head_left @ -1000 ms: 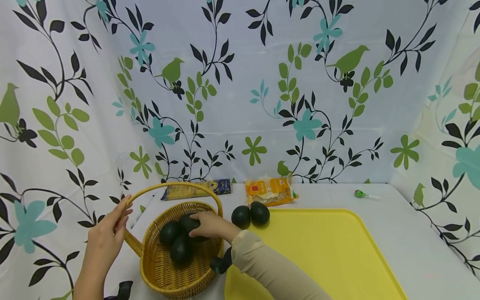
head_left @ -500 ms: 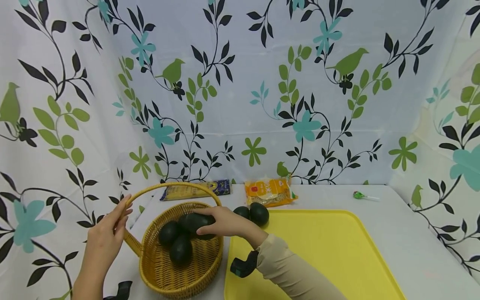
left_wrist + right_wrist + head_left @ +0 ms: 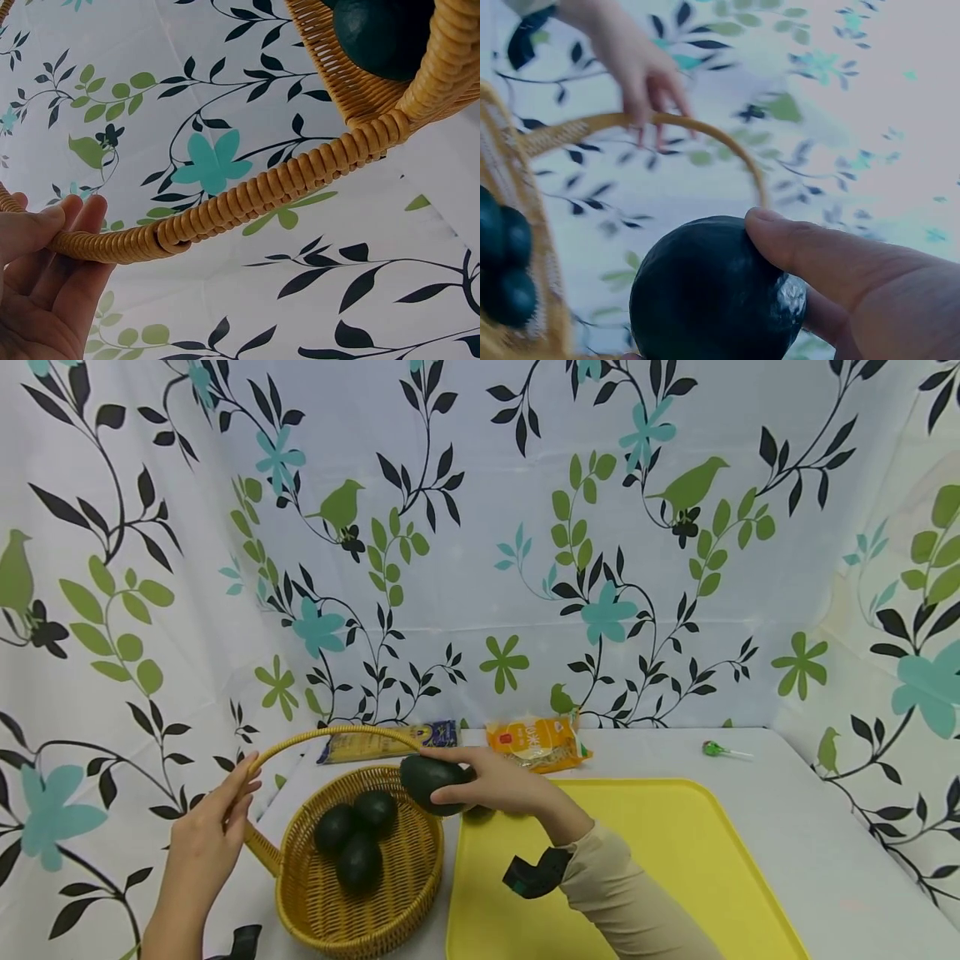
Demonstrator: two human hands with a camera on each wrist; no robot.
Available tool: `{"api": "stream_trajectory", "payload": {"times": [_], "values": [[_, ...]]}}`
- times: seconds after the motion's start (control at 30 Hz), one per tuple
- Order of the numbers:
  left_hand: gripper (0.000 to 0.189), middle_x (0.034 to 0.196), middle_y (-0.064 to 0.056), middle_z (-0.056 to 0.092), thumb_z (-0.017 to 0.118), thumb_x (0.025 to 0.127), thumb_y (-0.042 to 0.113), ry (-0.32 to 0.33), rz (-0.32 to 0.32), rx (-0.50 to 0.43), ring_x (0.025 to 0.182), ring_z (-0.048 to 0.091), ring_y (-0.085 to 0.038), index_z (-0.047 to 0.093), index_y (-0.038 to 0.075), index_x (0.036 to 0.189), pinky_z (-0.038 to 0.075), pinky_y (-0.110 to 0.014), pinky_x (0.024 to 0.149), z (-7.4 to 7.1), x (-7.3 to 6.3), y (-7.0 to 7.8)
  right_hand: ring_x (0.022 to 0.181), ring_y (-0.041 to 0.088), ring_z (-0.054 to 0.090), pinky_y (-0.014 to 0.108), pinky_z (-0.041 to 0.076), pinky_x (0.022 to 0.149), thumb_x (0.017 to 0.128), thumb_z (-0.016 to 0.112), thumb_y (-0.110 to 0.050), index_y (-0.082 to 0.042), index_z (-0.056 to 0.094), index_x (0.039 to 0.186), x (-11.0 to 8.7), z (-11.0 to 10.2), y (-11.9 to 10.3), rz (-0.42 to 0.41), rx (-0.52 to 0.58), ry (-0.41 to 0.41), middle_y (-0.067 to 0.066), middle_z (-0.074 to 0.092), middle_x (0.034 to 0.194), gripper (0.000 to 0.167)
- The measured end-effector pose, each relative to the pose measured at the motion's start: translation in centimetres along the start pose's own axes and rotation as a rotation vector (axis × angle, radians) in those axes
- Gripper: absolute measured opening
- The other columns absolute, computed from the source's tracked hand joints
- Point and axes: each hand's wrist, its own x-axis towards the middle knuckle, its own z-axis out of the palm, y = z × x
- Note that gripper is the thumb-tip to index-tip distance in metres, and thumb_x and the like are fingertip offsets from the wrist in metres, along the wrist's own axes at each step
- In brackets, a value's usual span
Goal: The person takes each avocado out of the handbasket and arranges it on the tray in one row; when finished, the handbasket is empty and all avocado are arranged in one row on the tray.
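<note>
A wicker basket (image 3: 287, 902) with a tall handle (image 3: 315, 737) stands at the left of the table in the head view. My left hand (image 3: 204, 839) pinches that handle between thumb and fingers, as the left wrist view also shows on the handle (image 3: 225, 214). Inside the basket lie three dark green avocados (image 3: 360, 864). Another avocado (image 3: 429, 783) is gripped by my right hand (image 3: 502, 783), over the basket's right rim. In the right wrist view, my thumb presses on this avocado's side (image 3: 712, 292).
Right of the basket lies a yellow tray (image 3: 637, 868). An avocado (image 3: 477, 815) near its far left corner is mostly hidden behind my right hand. Along the back are a blue-and-yellow packet (image 3: 390, 743), an orange bag (image 3: 538, 743) and a lollipop (image 3: 723, 750). A patterned cloth (image 3: 480, 552) hangs behind.
My right hand has taken hold of one avocado in the basket and lifted it up and to the right. My left hand stays on the handle.
</note>
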Motion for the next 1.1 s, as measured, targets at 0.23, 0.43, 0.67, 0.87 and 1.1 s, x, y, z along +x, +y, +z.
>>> {"api": "stream_trajectory", "payload": {"times": [0.23,0.43,0.67,0.87,1.1], "values": [[0.072,0.098,-0.019,0.072,0.064,0.079,-0.013,0.015,0.008,0.003,0.08,0.067,-0.039,0.049,0.024,0.139,0.048,-0.013,0.058,-0.4,-0.1,0.0,0.111,0.026,0.058,0.036,0.057,0.084,0.09,0.063,-0.028,-0.031,0.035,0.146,-2.3,-3.7,0.7,-0.022,0.09,0.074,0.009,0.035,0.147,0.062],[0.071,0.094,-0.02,0.072,0.064,0.079,-0.013,0.015,-0.004,-0.002,0.079,0.067,-0.04,0.05,0.023,0.138,0.045,-0.005,0.056,-0.5,-0.5,-0.2,0.111,0.029,0.06,0.04,0.057,0.087,0.09,0.063,-0.029,-0.027,0.032,0.148,-3.2,-6.0,3.2,0.067,0.17,0.181,0.017,0.034,0.146,0.065],[0.071,0.095,-0.02,0.072,0.064,0.08,-0.013,0.005,-0.011,-0.005,0.079,0.067,-0.04,0.049,0.023,0.139,0.045,-0.006,0.055,-0.5,-0.6,-0.1,0.107,0.034,0.062,0.042,0.058,0.084,0.092,0.06,-0.027,-0.018,0.029,0.149,-3.4,-8.0,7.7,0.215,0.153,0.352,0.025,0.037,0.141,0.066],[0.071,0.096,-0.02,0.072,0.064,0.079,-0.013,0.005,-0.003,-0.01,0.08,0.067,-0.04,0.049,0.023,0.139,0.048,-0.011,0.057,-0.3,-0.4,-0.1,0.114,0.042,0.057,0.043,0.058,0.082,0.093,0.059,-0.03,-0.014,0.027,0.15,-3.2,-8.6,10.4,0.307,0.112,0.416,0.028,0.035,0.143,0.067],[0.072,0.104,-0.018,0.071,0.062,0.081,-0.012,-0.016,-0.017,-0.007,0.084,0.067,-0.038,0.046,0.026,0.141,0.05,-0.036,0.064,-0.1,0.0,0.1,0.119,0.046,0.052,0.045,0.057,0.084,0.093,0.058,-0.029,-0.013,0.026,0.15,-2.6,-8.1,13.5,0.399,0.129,0.466,0.029,0.031,0.147,0.067]]}}
